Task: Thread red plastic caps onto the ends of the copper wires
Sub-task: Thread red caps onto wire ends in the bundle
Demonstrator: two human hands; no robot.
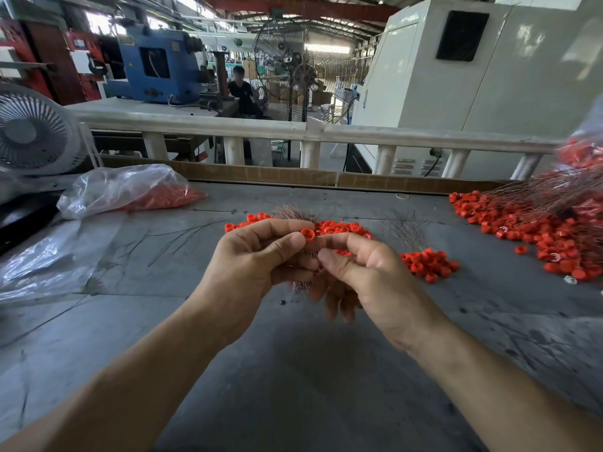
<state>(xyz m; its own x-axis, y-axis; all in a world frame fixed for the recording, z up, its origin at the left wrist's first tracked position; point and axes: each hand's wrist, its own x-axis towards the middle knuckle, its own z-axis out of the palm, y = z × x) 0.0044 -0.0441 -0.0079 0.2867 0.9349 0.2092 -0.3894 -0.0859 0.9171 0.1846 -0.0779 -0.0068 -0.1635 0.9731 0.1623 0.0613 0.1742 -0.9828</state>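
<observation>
Grey and scuffed, the counter fills the lower frame, with your two bare forearms reaching in from the bottom corners. At the centre, your left hand has its fingers curled round a bundle of copper wires, whose ends bristle out above the knuckles and below the palm; its thumb and forefinger pinch one red cap. Your right hand meets it from the right, forefinger and thumb closed together right beside that cap, the other fingers hanging loosely curled beneath; you cannot tell whether a wire is pinched there. Just behind the hands lies a heap of loose caps, and a smaller cluster sits to the right of them. Further right, a big spread of caps lies under a sheaf of long wires. At mid-left, a clear plastic bag holds more caps. Beyond it stands a white fan at the left edge, then a pale railing, and past that a workshop with a blue machine and a seated person.
</observation>
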